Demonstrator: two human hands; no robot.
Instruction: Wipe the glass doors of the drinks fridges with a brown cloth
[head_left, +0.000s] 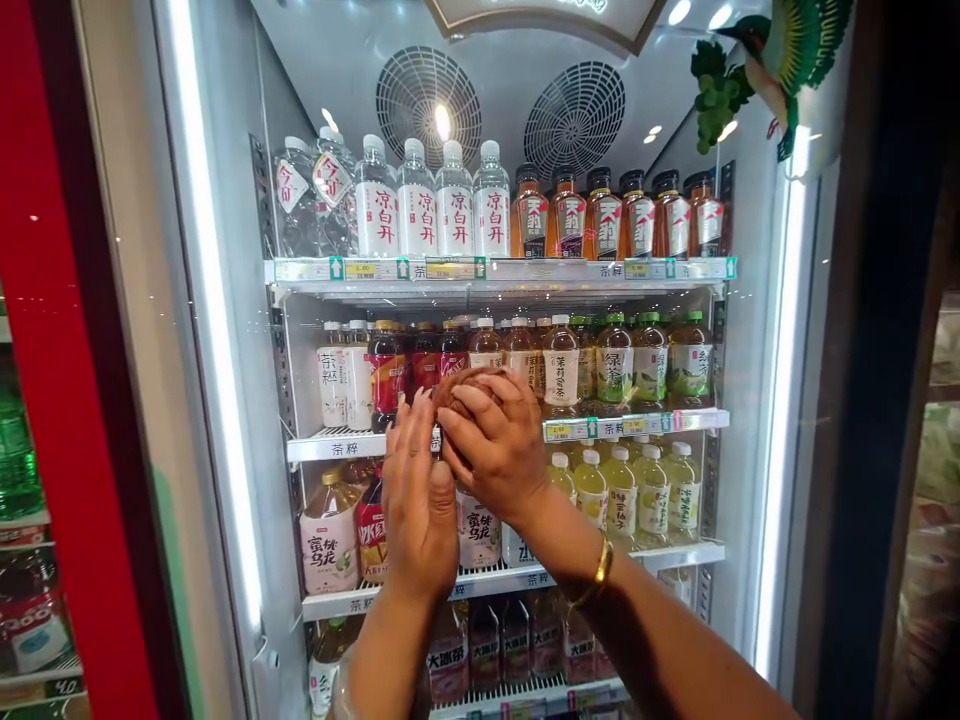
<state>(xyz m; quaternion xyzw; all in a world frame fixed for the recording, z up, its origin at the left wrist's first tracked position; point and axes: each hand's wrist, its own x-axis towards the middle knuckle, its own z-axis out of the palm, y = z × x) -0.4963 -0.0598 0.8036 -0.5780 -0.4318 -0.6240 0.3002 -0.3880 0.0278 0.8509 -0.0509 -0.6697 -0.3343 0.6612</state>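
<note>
Head view: the right hand (491,440) has fingers curled tightly around a crumpled brown cloth (461,388), before the white-lit, glass-fronted drinks cooler (750,300). The left hand (418,500) is flat, fingers extended. Wiping seems in hand; the next stroke calls for even pressure.

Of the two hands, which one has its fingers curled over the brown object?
The right hand, with the gold bracelet near its wrist: its fingers curl over the brown object, whereas the left hand holds its fingers straight.
</note>
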